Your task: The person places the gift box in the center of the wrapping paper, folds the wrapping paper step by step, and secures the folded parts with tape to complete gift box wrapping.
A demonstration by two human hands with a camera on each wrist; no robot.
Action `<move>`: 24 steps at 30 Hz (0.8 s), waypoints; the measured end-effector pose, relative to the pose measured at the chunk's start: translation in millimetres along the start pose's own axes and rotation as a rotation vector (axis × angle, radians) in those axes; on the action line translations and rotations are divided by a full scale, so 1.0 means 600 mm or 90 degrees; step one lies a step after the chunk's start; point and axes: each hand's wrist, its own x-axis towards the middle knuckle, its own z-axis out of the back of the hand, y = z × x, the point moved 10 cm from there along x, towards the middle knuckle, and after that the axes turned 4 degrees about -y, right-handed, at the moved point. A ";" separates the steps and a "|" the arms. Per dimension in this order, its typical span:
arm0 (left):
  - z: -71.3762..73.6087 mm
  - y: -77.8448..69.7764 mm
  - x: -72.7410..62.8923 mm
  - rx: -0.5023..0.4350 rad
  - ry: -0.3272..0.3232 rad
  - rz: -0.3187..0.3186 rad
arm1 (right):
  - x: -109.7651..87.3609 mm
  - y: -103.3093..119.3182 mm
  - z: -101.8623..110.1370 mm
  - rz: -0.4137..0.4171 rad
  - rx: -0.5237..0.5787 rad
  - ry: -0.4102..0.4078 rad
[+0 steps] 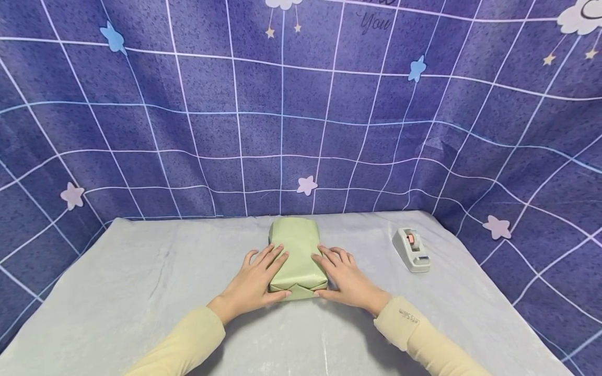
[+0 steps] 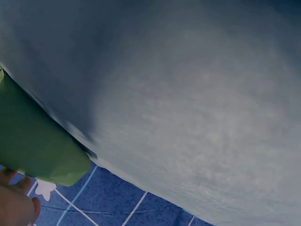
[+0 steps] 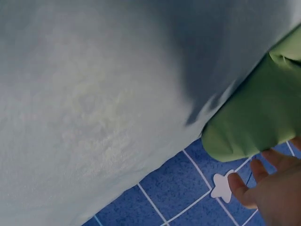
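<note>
A box-shaped package wrapped in light green paper (image 1: pixel 297 250) lies lengthwise on the cloth-covered table, a pointed paper fold at its near end. My left hand (image 1: pixel 254 279) rests along its left side, fingers stretched onto the top edge and thumb at the near end. Opposite it, my right hand (image 1: pixel 349 279) lies against the right side in much the same way, thumb touching the near fold. In the left wrist view the package (image 2: pixel 37 132) shows at the left edge; the right wrist view has some fingers (image 3: pixel 273 162) beside it.
A white tape dispenser (image 1: pixel 412 250) stands on the table to the right of the package. Grey-white cloth (image 1: pixel 141 277) covers the table. Behind and at both sides hangs a blue curtain (image 1: pixel 211 130) with a grid pattern and stars.
</note>
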 end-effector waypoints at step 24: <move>0.002 -0.005 0.000 -0.001 -0.021 -0.006 | -0.069 -0.185 0.153 -0.253 -0.128 -0.241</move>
